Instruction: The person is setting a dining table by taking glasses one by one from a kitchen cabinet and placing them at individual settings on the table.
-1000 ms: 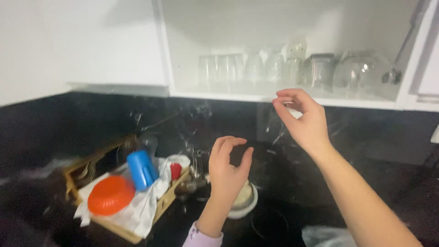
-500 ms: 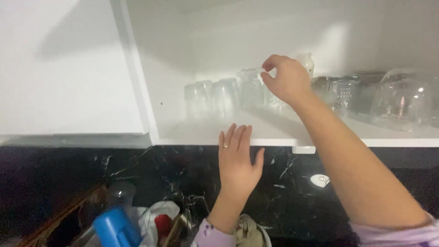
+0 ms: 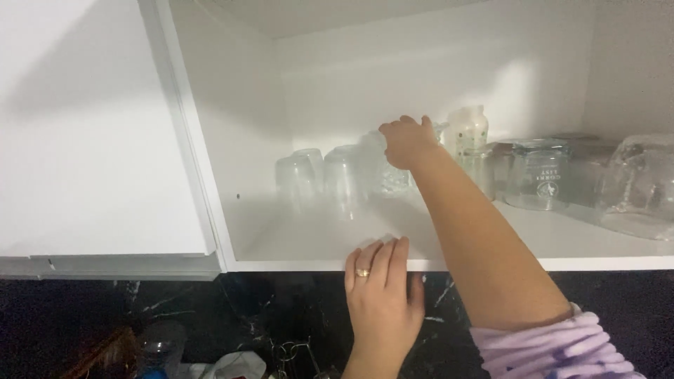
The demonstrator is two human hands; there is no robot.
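Far left on the white cupboard shelf (image 3: 309, 242), upturned clear tumblers (image 3: 324, 175) are standing in a row. The left hand (image 3: 382, 302) is lying flat, fingers together, on the shelf's near edge. Behind the tumblers, the right hand (image 3: 406, 142) is curling around a clear glass (image 3: 385, 168), just left of a pale spotted bottle (image 3: 469, 130) and a printed glass jar (image 3: 539, 173).

Right hand (image 3: 406, 142) reaches among upturned glasses (image 3: 344, 175); left hand (image 3: 382, 298) rests on the shelf edge (image 3: 295, 264).
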